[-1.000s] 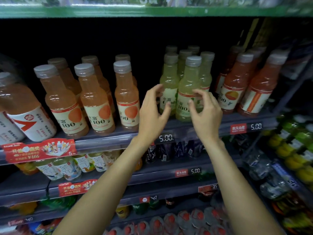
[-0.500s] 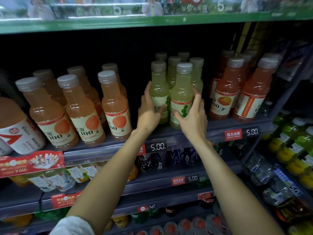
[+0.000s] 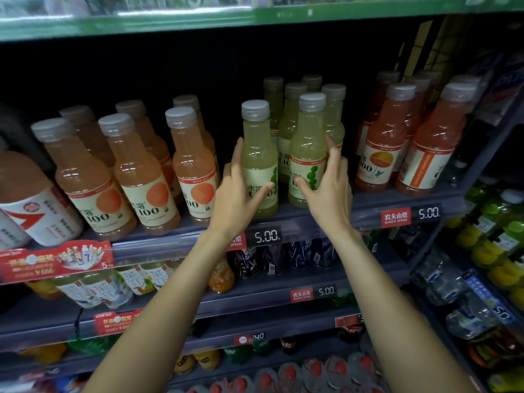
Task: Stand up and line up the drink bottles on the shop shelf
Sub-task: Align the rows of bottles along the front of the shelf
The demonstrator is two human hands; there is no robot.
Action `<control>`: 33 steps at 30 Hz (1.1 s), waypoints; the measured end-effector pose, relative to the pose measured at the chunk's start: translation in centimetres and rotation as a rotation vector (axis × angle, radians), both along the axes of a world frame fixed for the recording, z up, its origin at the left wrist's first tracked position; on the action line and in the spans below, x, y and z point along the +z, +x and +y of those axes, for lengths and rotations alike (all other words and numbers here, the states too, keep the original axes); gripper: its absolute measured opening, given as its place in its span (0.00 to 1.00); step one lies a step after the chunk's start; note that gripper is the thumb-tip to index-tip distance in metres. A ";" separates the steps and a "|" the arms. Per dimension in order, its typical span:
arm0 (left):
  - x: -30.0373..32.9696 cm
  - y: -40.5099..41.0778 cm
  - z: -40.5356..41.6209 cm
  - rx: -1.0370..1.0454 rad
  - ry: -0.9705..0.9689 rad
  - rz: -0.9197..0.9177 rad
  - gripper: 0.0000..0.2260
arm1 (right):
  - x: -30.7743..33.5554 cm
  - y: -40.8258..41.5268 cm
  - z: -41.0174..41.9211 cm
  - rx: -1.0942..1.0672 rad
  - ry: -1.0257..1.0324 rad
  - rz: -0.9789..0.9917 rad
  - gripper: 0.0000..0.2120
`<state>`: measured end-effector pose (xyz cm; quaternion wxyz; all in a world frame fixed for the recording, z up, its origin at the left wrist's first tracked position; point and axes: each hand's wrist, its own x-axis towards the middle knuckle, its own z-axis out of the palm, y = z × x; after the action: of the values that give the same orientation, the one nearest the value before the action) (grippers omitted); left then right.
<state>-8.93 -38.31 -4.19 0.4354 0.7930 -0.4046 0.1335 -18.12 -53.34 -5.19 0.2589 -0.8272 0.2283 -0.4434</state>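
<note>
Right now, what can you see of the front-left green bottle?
The front-left green bottle stands upright at the shelf's front edge: clear plastic, pale yellow-green drink, grey screw cap, cream label with green circles. The left hand touches its left side, thumb across the label. Another green bottle stands close on its right.

The front two green bottles — left one (image 3: 259, 163), right one (image 3: 307, 157) — now stand apart; both hands (image 3: 238, 197) (image 3: 326, 191) have loosened their grip.
</note>
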 end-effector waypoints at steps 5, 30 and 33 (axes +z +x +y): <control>-0.2 -0.3 0.4 0.050 -0.020 -0.025 0.42 | 0.6 -0.4 -0.3 0.018 -0.010 -0.025 0.35; 0.3 -1.0 -0.1 0.197 -0.077 -0.087 0.36 | 8.6 6.6 -0.8 0.211 0.032 0.075 0.20; 0.5 -0.9 -0.1 0.204 -0.086 -0.071 0.36 | 9.3 7.5 -0.6 0.281 0.098 0.182 0.17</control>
<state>-9.88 -38.42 -3.74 0.4385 0.8055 -0.3308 0.2224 -10.59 -53.97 4.13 0.3365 -0.8741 0.1544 -0.3146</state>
